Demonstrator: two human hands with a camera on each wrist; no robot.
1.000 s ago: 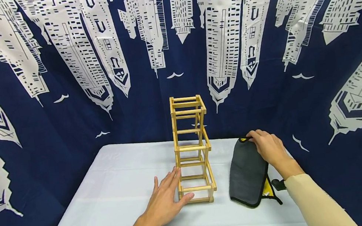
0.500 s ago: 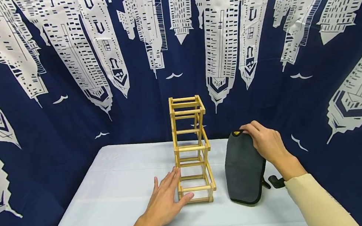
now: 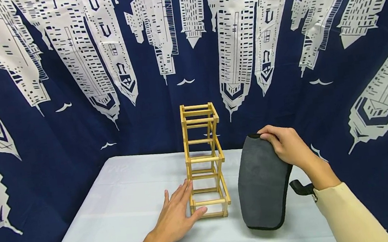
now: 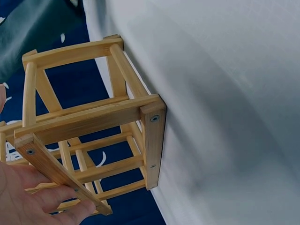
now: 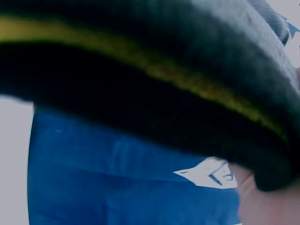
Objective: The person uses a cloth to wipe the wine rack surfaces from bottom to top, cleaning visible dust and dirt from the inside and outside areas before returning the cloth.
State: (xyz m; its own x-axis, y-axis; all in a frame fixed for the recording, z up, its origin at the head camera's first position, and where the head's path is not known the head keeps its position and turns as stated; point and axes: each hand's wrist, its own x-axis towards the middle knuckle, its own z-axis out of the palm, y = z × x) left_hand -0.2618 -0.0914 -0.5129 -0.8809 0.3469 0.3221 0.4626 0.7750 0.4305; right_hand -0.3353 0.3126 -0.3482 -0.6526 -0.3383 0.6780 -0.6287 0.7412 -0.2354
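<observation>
A slatted wooden rack (image 3: 203,159) with stacked open tiers stands upright on the white table. My left hand (image 3: 176,215) lies against its lower left side, fingers extended; in the left wrist view the fingertips (image 4: 82,208) touch a slat. To the right, my right hand (image 3: 286,144) pinches the top edge of a folded grey cloth (image 3: 263,183) with black edging, which hangs upright above or at the table. The right wrist view is filled by a blurred close-up of the cloth, where a yellow inner strip (image 5: 154,70) shows. My right fingertips are partly hidden behind the cloth.
The white tabletop (image 3: 123,197) stretches left of the rack and in front of it. A dark blue curtain (image 3: 154,117) with white printed buildings hangs behind and along both sides. A dark wrist camera mount (image 3: 300,188) sticks out at the right wrist.
My right hand has lifted the cloth's top edge and brought it slightly nearer me; the grey side now faces me and the yellow corner and black strap are out of sight. The left hand stays put.
</observation>
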